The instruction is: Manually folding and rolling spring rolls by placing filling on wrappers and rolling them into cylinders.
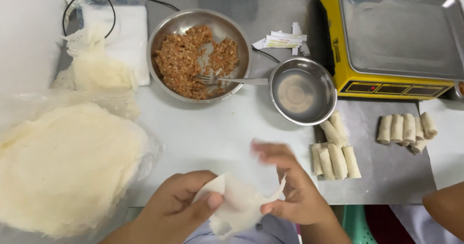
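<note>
Low centre of the frame: left hand (176, 206) pinches one edge of a thin wrapper (238, 204), right hand (288, 186) grips the other, slightly blurred. Wrapper stack (63, 166) sits left; filling bowl (199, 55) with fork (232, 80) above; finished rolls (334, 154) lie right on the counter (212, 133).

A thin, off-white spring roll wrapper (240, 203) hangs crumpled at the bottom centre of the frame, just below the table edge. The sheet is soft and slightly translucent, folded over on itself, with one corner pulled up toward the right and another bunched at the left. Its lower edge droops in loose folds, and no filling shows on it.
</note>
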